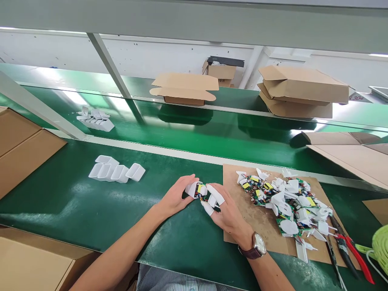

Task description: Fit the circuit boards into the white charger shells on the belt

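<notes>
My left hand (178, 195) grips a white plastic charger case (190, 188) from its left side, fingers curled round it. My right hand (228, 210), with white finger cots and a wristwatch, pinches a small circuit board (201, 191) with yellow and black parts. Board and case meet between the hands, the board's end at the case opening; how deep it sits I cannot tell. On the left, several open white cases (111, 169) stand in a row. To the right, a pile of circuit boards with white plug parts (285, 198) lies on a cardboard sheet (256, 228).
Red-and-black pliers (348, 246), dark tweezers (333, 258) and a green coil (380, 246) lie at the right. Cardboard boxes (27, 141) flank the bench. A white tray of parts (96, 120) sits beyond the rail. Flattened cartons (303, 89) rest on the back shelf.
</notes>
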Motion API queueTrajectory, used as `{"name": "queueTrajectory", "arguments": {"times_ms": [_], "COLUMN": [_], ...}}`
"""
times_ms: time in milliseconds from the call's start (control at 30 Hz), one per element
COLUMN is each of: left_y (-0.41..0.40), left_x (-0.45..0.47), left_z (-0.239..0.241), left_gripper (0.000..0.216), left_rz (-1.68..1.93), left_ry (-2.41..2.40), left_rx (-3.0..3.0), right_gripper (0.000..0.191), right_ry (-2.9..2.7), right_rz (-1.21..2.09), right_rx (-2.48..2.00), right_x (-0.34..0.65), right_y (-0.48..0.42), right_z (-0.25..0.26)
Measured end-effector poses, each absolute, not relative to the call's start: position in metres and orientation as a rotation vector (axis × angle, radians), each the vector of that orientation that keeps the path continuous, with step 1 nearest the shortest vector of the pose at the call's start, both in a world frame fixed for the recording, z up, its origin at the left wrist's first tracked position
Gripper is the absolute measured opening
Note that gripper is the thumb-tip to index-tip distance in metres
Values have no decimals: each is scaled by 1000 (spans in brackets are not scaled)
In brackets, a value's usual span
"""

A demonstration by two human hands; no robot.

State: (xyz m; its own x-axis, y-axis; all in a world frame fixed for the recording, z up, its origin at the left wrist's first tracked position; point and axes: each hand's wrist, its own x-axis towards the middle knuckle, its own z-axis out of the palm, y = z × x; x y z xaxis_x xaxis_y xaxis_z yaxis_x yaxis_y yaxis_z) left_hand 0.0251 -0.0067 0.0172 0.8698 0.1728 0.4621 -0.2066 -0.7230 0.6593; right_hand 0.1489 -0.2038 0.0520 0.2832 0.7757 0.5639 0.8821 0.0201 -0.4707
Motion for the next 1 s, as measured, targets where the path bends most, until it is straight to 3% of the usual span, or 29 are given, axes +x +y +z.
{"name": "queueTrajectory", "arguments": {"times_ms": [333, 800, 1000], "left_y": [-9, -10, -11], "left_x": [24, 26, 25], "left_z": [16, 17, 15], "left_gripper": [85, 63, 70], "left_rz": [597, 540, 383], "left_ry": [3, -11, -42], "left_rx": [2309, 2260, 2155], "right_gripper": [65, 60, 58], "right_ry": [-1525, -1506, -1351], "right_rz": [-177, -184, -125], "right_rx": [-1795, -1803, -1774], "right_x": [150, 151, 152], "right_y": [-204, -197, -201], "right_z": [50, 38, 41]}}
